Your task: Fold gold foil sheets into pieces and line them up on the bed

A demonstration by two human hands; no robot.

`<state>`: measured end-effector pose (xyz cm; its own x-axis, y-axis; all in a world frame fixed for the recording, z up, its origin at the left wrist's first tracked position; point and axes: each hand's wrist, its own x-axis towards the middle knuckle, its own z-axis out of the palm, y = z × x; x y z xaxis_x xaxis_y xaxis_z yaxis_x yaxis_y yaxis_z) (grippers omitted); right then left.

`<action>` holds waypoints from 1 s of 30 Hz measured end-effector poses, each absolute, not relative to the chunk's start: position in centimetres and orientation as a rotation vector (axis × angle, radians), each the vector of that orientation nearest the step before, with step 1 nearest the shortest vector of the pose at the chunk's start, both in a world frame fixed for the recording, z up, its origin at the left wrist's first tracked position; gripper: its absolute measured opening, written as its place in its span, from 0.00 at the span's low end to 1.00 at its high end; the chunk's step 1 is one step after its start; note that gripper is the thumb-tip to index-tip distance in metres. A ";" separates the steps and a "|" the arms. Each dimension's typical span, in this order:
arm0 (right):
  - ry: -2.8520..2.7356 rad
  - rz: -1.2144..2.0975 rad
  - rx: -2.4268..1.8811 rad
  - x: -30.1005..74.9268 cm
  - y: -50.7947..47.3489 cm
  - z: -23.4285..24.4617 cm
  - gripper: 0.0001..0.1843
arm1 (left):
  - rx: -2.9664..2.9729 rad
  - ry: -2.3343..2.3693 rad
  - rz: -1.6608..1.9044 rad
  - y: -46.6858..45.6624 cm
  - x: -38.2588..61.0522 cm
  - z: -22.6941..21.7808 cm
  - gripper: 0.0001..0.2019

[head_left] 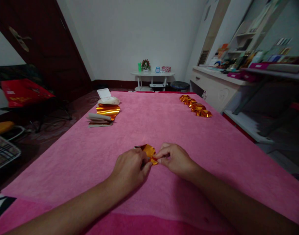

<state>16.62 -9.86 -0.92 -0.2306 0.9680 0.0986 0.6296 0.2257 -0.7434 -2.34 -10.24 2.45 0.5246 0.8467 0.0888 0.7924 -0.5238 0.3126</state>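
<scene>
A small piece of shiny gold foil paper (149,150) is between my hands, low over the pink cloth (154,124). My left hand (131,163) is closed on its left part, and the fingers cover much of it. With thumb and forefinger, my right hand (175,160) pinches the foil's right edge. At the far right of the cloth lies a row of folded gold foil pieces (195,106). On the left are a loose stack of gold foil sheets (108,111) and a stack of greyish paper sheets (100,119).
Behind the foil sheets sits a whitish packet with a raised flap (107,98). A white side table (153,74) stands by the far wall. Along the right runs a cluttered white dresser (218,78). A red bag (24,92) rests on a chair at left.
</scene>
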 end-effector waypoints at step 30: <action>-1.984 0.682 -1.501 16.4 -10.4 -0.4 0.13 | 2.581 1.416 0.343 -10.1 -2.2 1.8 0.08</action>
